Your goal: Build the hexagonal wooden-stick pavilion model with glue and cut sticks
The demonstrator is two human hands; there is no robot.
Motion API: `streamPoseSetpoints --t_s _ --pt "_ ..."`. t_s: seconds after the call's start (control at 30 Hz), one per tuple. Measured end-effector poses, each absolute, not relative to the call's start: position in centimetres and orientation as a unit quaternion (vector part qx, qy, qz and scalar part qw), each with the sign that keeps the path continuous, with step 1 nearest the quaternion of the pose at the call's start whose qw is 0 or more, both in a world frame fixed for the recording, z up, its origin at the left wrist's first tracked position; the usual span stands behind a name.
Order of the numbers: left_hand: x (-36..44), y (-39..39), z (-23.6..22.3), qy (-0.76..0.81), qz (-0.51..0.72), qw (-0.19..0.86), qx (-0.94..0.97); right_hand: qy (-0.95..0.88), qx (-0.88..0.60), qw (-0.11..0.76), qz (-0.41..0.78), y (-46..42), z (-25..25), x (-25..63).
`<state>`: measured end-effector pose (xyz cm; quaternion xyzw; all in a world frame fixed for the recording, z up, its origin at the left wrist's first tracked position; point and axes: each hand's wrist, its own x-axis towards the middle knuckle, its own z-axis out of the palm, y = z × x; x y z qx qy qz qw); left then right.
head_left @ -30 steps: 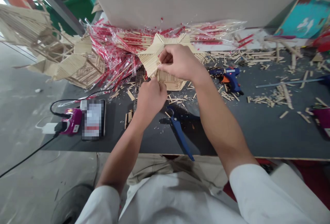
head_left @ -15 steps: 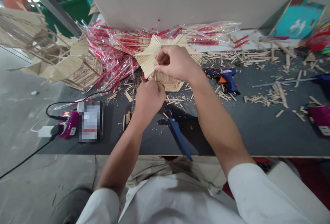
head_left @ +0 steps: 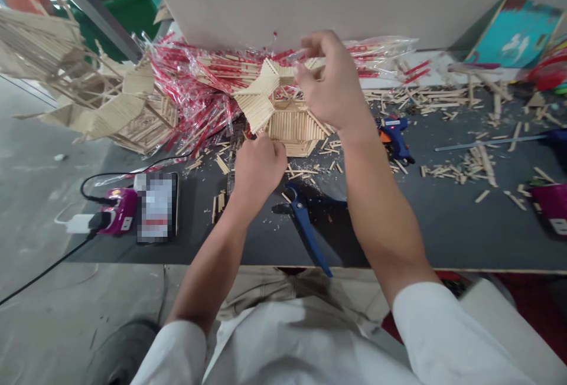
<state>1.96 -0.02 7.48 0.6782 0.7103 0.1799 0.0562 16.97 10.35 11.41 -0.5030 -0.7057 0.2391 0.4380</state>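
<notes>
A model made of thin wooden sticks [head_left: 290, 125], with slanted panels around an opening, stands on the dark table in front of me. My left hand [head_left: 260, 165] is closed at its near left edge, with the fingertips hidden behind the knuckles. Over the model's right side hovers my right hand [head_left: 333, 81], thumb and fingers curved and apart, with nothing visible between them. Blue-handled cutters [head_left: 305, 219] lie on the table below my hands. A blue glue gun [head_left: 396, 136] rests just right of my right forearm, which partly covers it.
Sticks in red-and-clear plastic wrapping [head_left: 190, 90] are heaped behind and left. A larger stick structure [head_left: 110, 101] stands at far left. A phone [head_left: 157, 208] lies near a purple power adapter [head_left: 119, 211]. Cut stick pieces [head_left: 456, 171] are scattered rightward, near a turquoise board [head_left: 516, 33].
My right hand has lifted off the model's left panel and moved right and away from me, its fingers spreading. My left hand has stayed at the near edge.
</notes>
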Motion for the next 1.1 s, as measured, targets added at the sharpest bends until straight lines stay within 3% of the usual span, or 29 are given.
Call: streamPoseSetpoints --t_s 0.27,0.5,0.63,0.73,0.9,1.1 --pt "1.9 0.2 6.5 0.708 0.166 0.026 0.685 -0.673 -0.462 0.526 0.237 9.1 13.4 20.9" --pt "0.9 -3.5 8.8 0.669 0.128 0.049 0.731 -0.707 -0.414 0.514 0.253 2.9 13.8 23.7" --pt "0.5 -5.0 9.2 0.589 0.063 0.097 0.799 -0.744 -0.378 0.429 0.344 -0.9 10.6 23.7" --pt "0.2 -4.9 8.5 0.549 0.004 0.096 0.830 -0.763 -0.386 0.386 0.347 -2.4 6.8 22.9" --pt "0.4 -4.5 6.4 0.489 -0.022 0.129 0.863 -0.652 -0.408 0.419 0.483 -3.3 1.7 21.0" --pt "0.9 -4.1 4.7 0.466 -0.009 0.136 0.874 -0.544 -0.395 0.416 0.613 -3.2 0.4 20.1"
